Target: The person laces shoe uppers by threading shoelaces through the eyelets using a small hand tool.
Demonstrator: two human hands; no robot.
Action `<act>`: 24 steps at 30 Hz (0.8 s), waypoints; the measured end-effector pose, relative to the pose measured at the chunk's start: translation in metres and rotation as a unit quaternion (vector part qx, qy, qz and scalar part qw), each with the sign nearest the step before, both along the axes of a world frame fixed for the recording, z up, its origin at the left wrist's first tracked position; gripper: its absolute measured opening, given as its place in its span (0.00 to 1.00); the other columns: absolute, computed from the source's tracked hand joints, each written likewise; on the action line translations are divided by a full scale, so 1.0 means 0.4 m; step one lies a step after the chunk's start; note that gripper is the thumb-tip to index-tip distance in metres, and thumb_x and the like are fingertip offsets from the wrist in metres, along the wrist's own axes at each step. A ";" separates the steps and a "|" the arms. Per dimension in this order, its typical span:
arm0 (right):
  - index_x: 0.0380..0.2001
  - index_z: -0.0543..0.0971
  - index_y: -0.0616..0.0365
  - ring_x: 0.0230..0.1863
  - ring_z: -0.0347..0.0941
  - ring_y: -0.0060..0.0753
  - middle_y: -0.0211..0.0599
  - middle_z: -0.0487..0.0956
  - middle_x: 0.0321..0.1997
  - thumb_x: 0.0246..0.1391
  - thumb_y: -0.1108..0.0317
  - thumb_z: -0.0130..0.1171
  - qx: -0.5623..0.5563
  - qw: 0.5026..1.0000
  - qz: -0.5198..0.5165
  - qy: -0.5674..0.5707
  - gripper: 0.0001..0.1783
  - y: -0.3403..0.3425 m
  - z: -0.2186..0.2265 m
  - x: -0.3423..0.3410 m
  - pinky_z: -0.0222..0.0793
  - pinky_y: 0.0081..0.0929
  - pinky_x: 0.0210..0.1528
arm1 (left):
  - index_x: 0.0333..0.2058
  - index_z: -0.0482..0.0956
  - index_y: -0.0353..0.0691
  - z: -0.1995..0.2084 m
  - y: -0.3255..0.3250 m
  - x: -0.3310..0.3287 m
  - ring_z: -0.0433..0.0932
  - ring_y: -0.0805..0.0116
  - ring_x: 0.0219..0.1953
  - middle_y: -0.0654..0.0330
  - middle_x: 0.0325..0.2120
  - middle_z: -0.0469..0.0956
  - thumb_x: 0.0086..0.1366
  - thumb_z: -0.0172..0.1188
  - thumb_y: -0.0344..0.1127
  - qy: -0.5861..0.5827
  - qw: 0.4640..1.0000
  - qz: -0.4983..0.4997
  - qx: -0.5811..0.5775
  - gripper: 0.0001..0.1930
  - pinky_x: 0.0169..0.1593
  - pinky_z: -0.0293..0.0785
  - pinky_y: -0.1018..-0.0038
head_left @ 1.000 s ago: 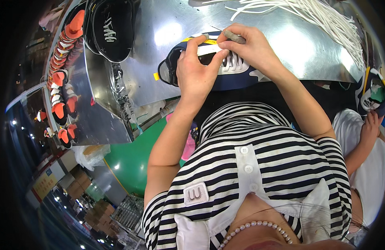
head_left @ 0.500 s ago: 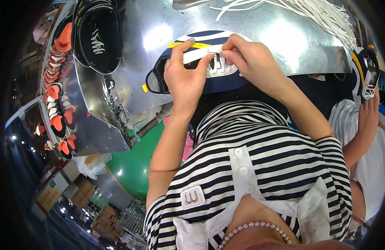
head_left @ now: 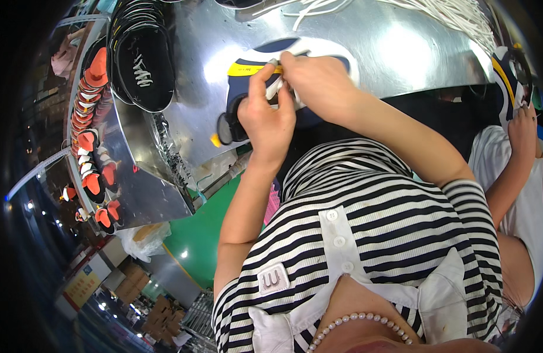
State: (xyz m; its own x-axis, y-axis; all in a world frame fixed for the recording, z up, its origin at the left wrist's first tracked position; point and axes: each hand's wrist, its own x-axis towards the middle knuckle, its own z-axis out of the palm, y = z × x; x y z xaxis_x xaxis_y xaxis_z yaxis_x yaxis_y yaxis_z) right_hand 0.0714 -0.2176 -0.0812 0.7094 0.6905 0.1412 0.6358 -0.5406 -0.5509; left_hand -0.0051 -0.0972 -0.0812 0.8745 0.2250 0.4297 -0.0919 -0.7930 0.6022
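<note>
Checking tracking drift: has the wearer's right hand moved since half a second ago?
Yes: the right hand has moved left, closer to the stacked black shoes taken as the fixed reference.

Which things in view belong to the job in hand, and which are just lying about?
In the job:
navy, white and yellow shoe, with left hand and right hand at it
shiny grey metal tabletop

Lying about:
loose white cords, possibly supplies
black rounded stack with white lacing
crumpled clear plastic bag
</note>
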 end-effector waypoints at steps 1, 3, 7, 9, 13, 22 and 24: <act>0.37 0.71 0.66 0.32 0.81 0.47 0.46 0.81 0.27 0.48 0.70 0.59 0.009 0.999 -0.003 -0.038 0.14 0.011 0.001 -0.003 0.76 0.36 0.32 | 0.47 0.75 0.31 0.013 -0.009 0.002 0.83 0.59 0.28 0.49 0.28 0.82 0.59 0.61 0.25 0.017 0.998 0.016 -0.051 0.16 0.34 0.76 0.70; 0.37 0.72 0.65 0.31 0.80 0.47 0.45 0.81 0.28 0.51 0.68 0.58 0.051 0.997 0.000 -0.058 0.13 0.030 -0.002 0.008 0.75 0.37 0.32 | 0.47 0.74 0.30 0.010 0.014 0.004 0.83 0.63 0.30 0.50 0.31 0.82 0.59 0.61 0.24 0.033 0.993 0.042 -0.101 0.17 0.36 0.77 0.71; 0.40 0.73 0.57 0.28 0.77 0.45 0.41 0.78 0.23 0.60 0.65 0.53 -0.037 0.998 -0.021 0.054 0.09 -0.079 0.099 0.040 0.70 0.35 0.30 | 0.53 0.68 0.30 -0.007 0.070 -0.007 0.79 0.71 0.42 0.54 0.44 0.77 0.60 0.61 0.18 0.096 0.948 0.015 -0.302 0.22 0.47 0.77 0.77; 0.41 0.76 0.55 0.26 0.77 0.40 0.38 0.80 0.26 0.60 0.62 0.56 0.056 0.995 -0.066 0.055 0.11 -0.099 0.071 0.059 0.69 0.32 0.30 | 0.53 0.67 0.31 0.023 0.056 0.005 0.79 0.70 0.42 0.53 0.43 0.77 0.59 0.61 0.19 0.126 0.921 0.037 -0.368 0.23 0.47 0.76 0.76; 0.38 0.80 0.48 0.24 0.78 0.37 0.33 0.80 0.21 0.54 0.59 0.60 0.164 0.979 -0.094 0.081 0.10 -0.045 -0.038 0.052 0.70 0.33 0.28 | 0.54 0.65 0.32 0.002 0.032 0.041 0.78 0.68 0.43 0.51 0.42 0.77 0.57 0.64 0.20 0.086 0.969 0.045 -0.225 0.27 0.48 0.76 0.73; 0.36 0.83 0.49 0.23 0.78 0.28 0.30 0.81 0.28 0.45 0.72 0.66 0.288 0.955 0.065 0.015 0.12 -0.051 -0.035 0.055 0.71 0.22 0.25 | 0.56 0.62 0.34 0.078 0.087 0.043 0.77 0.71 0.42 0.55 0.41 0.76 0.57 0.65 0.22 0.224 0.827 -0.052 -0.514 0.30 0.48 0.75 0.75; 0.34 0.82 0.49 0.24 0.78 0.29 0.29 0.80 0.26 0.43 0.73 0.65 0.235 0.968 0.063 -0.055 0.12 -0.042 -0.030 0.053 0.71 0.22 0.25 | 0.57 0.63 0.34 0.084 0.078 0.048 0.77 0.71 0.42 0.55 0.42 0.76 0.58 0.65 0.23 0.225 0.828 -0.055 -0.510 0.29 0.48 0.74 0.75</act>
State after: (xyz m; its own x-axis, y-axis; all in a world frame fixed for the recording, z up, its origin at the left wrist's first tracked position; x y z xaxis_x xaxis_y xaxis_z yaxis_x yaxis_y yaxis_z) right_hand 0.0924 -0.2345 -0.0932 0.5865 0.6117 0.5309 0.7496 -0.1617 -0.6418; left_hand 0.0142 -0.0660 -0.0475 0.9336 0.1790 -0.3104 0.2862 0.1485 0.9466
